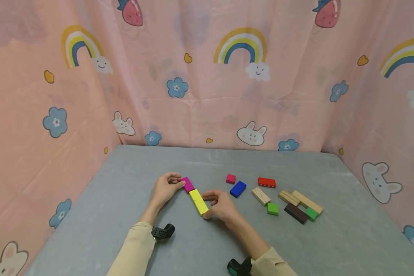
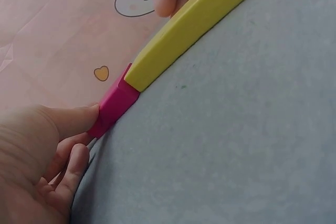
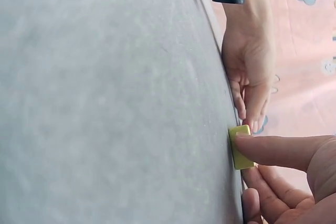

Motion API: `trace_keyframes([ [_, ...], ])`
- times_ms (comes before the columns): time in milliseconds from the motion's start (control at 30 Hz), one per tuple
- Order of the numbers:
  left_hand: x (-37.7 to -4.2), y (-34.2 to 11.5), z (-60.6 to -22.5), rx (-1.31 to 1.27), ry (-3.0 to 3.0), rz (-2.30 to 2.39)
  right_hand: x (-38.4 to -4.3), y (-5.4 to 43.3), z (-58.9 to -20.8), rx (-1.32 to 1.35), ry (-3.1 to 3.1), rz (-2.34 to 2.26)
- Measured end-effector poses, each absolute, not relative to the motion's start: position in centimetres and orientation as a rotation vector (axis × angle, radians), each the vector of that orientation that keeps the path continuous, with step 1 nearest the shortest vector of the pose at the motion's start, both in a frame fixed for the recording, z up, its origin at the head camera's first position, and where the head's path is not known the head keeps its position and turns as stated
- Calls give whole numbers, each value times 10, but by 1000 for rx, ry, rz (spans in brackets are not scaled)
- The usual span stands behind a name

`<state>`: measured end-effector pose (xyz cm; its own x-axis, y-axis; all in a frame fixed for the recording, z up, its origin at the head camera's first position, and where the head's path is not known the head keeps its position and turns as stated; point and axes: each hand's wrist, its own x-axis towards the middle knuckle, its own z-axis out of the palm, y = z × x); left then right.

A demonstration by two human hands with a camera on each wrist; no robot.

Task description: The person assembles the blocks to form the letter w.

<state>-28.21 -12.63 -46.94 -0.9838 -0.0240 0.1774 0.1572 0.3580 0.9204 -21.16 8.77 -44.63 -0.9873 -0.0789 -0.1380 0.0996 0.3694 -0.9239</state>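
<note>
A magenta block and a longer yellow block lie end to end on the grey table, in a slanting line. My left hand holds the far end of the magenta block, thumb on its near side in the left wrist view, other fingers curled low beside it. At the opposite end, my right hand pinches the yellow block, its thumb pressed on the end face in the right wrist view and its fingers along the side. In the left wrist view, the two blocks meet at their ends.
Right of my hands lie a small red-pink block, a blue block, a red block, a tan block and a green block. Farther right, wooden sticks cluster with a dark brown block and another green block. Patterned pink cloth surrounds the table.
</note>
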Motion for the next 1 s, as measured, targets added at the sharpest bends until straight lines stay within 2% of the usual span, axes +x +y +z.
trace_keyframes([
  [1000, -280, -126, -470, -193, -2457, -1655, -212, 87, -449, -26, 2462, -1707],
])
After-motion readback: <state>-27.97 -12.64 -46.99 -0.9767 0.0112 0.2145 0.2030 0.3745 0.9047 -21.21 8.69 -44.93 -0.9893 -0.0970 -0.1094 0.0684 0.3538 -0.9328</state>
